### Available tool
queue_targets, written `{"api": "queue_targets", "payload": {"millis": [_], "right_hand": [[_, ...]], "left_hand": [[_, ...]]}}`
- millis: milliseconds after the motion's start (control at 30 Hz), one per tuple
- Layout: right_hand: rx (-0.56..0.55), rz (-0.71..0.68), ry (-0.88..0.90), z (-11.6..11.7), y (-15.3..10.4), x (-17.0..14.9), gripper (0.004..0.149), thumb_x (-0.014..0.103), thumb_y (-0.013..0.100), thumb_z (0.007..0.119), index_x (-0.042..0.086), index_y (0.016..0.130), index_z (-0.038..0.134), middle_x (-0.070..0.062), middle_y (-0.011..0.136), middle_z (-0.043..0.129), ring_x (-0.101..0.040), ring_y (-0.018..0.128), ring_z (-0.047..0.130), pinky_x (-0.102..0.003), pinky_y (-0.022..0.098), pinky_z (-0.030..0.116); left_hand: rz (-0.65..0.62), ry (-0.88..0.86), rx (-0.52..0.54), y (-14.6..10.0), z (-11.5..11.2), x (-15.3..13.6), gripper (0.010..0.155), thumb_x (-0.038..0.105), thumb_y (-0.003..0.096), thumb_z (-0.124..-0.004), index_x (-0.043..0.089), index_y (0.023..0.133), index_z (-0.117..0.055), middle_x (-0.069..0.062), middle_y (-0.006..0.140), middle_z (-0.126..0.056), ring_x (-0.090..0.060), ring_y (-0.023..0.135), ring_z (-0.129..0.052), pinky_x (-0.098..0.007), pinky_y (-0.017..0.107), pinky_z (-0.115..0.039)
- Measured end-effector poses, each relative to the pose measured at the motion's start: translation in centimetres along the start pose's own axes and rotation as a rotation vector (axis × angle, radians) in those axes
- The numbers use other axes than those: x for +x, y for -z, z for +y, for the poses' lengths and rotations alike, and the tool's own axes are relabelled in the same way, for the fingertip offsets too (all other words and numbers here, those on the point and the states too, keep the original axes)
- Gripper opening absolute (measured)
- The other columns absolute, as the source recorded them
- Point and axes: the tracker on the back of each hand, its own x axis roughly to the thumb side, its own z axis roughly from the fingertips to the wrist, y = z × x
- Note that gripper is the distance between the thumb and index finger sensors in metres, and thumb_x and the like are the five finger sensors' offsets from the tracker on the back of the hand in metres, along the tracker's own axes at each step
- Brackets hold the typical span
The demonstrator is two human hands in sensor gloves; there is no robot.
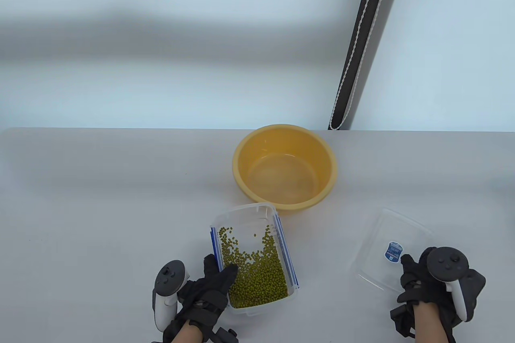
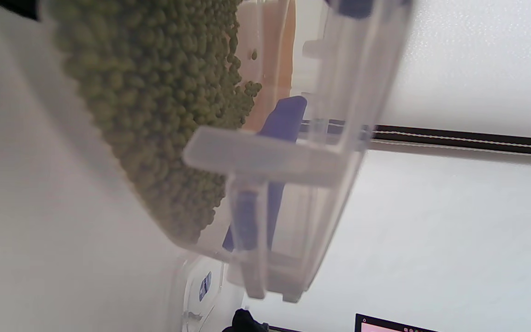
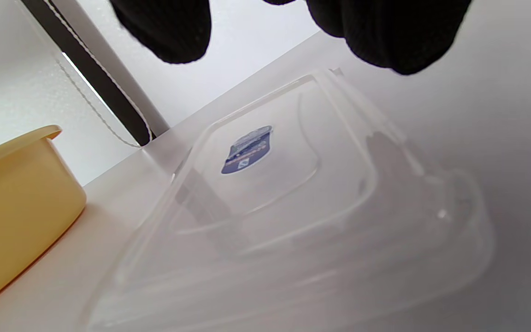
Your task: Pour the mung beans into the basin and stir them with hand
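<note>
The mung beans [image 1: 255,274] lie heaped in an open clear container [image 1: 281,222], just near of the empty yellow basin [image 1: 284,168] on the table [image 1: 100,206]. The left hand [image 1: 207,290] grips the container's left wall. The right hand [image 1: 422,282] hovers at the clear lid [image 1: 386,246], right; whether its fingers [image 3: 164,27] touch it I cannot tell.

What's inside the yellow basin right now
Nothing shows inside the yellow basin: its bare bottom is visible. The mung beans sit in the clear container, gripped by the left hand.
</note>
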Motion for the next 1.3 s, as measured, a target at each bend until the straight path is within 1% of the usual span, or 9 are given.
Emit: {"api": "queue_targets", "payload": {"millis": [200, 367, 500, 767, 900, 1000, 1133, 1200, 1300], "right_hand": [[0.121, -0.135, 0.132, 1.2, -0.6, 4.8, 0.07, 0.038, 0.054, 0.075, -0.011, 0.097, 0.049, -0.04, 0.082, 0.066, -0.053, 0.06, 0.084, -0.046, 0.035, 0.08], [0.303, -0.136, 0.238, 3.9, 0.5, 8.7, 0.073, 0.046, 0.056, 0.069, -0.011, 0.097, 0.051, -0.04, 0.08, 0.069, -0.05, 0.057, 0.087, -0.043, 0.032, 0.082], [0.492, -0.067, 0.372, 6.8, 2.2, 12.1, 0.077, 0.05, 0.057, 0.066, -0.012, 0.097, 0.046, -0.04, 0.081, 0.067, -0.049, 0.058, 0.087, -0.041, 0.033, 0.082], [0.522, 0.028, 0.433, 10.7, 5.0, 15.1, 0.087, 0.057, 0.059, 0.058, -0.014, 0.097, 0.027, -0.041, 0.086, 0.054, -0.046, 0.062, 0.084, -0.037, 0.036, 0.082], [0.515, 0.051, 0.458, 12.1, 5.8, 15.8, 0.085, 0.058, 0.06, 0.057, -0.013, 0.097, 0.029, -0.041, 0.088, 0.05, -0.046, 0.066, 0.082, -0.037, 0.038, 0.081], [0.515, 0.032, 0.526, 13.2, 6.1, 16.3, 0.073, 0.053, 0.061, 0.055, -0.01, 0.095, 0.04, -0.041, 0.087, 0.053, -0.046, 0.068, 0.082, -0.037, 0.042, 0.082], [0.505, 0.064, 0.709, 13.4, 5.9, 16.0, 0.052, 0.043, 0.061, 0.057, -0.004, 0.084, 0.054, -0.043, 0.087, 0.053, -0.048, 0.07, 0.081, -0.041, 0.044, 0.083], [0.512, 0.066, 0.788, 13.3, 5.7, 15.5, 0.046, 0.04, 0.061, 0.058, -0.002, 0.078, 0.058, -0.042, 0.086, 0.056, -0.046, 0.068, 0.084, -0.04, 0.043, 0.084], [0.53, 0.075, 0.904, 12.6, 5.2, 14.7, 0.043, 0.035, 0.06, 0.061, -0.006, 0.073, 0.059, -0.047, 0.081, 0.054, -0.05, 0.065, 0.083, -0.043, 0.04, 0.082]], "left_hand": [[-0.046, -0.016, 0.083, -0.5, 2.1, 1.1, 0.093, 0.048, 0.0573, -0.057, -0.011, 0.091, 0.006, -0.048, 0.088, -0.052, -0.053, 0.07, -0.085, -0.071, 0.048, -0.065], [-0.074, 0.003, 0.177, -1.2, 4.6, 1.8, 0.093, 0.048, 0.0573, -0.057, -0.011, 0.092, 0.006, -0.049, 0.087, -0.051, -0.055, 0.069, -0.084, -0.071, 0.048, -0.064], [-0.08, 0.001, 0.239, -1.5, 6.2, 1.8, 0.093, 0.048, 0.0574, -0.057, -0.011, 0.091, 0.006, -0.049, 0.088, -0.051, -0.055, 0.069, -0.084, -0.071, 0.048, -0.064], [-0.084, -0.05, 0.253, -1.7, 7.2, 1.8, 0.093, 0.048, 0.0576, -0.057, -0.011, 0.091, 0.007, -0.049, 0.088, -0.05, -0.055, 0.07, -0.083, -0.071, 0.048, -0.063], [-0.089, -0.054, 0.25, -1.5, 7.2, 2.0, 0.093, 0.048, 0.0576, -0.057, -0.011, 0.091, 0.007, -0.049, 0.088, -0.05, -0.055, 0.07, -0.083, -0.071, 0.048, -0.063], [-0.094, -0.059, 0.248, -1.5, 7.3, 2.1, 0.094, 0.048, 0.0576, -0.057, -0.011, 0.091, 0.006, -0.049, 0.088, -0.05, -0.055, 0.07, -0.083, -0.072, 0.048, -0.063], [-0.106, -0.072, 0.259, -1.5, 7.6, 2.2, 0.094, 0.049, 0.0577, -0.057, -0.011, 0.092, 0.006, -0.049, 0.088, -0.05, -0.055, 0.07, -0.083, -0.071, 0.048, -0.064], [-0.118, -0.081, 0.28, -1.7, 8.0, 2.4, 0.094, 0.049, 0.0578, -0.057, -0.011, 0.091, 0.007, -0.049, 0.088, -0.05, -0.055, 0.07, -0.083, -0.071, 0.048, -0.063], [-0.143, -0.085, 0.315, -2.1, 8.6, 2.5, 0.094, 0.049, 0.0578, -0.057, -0.01, 0.092, 0.007, -0.049, 0.088, -0.05, -0.055, 0.07, -0.082, -0.071, 0.049, -0.063]]}}
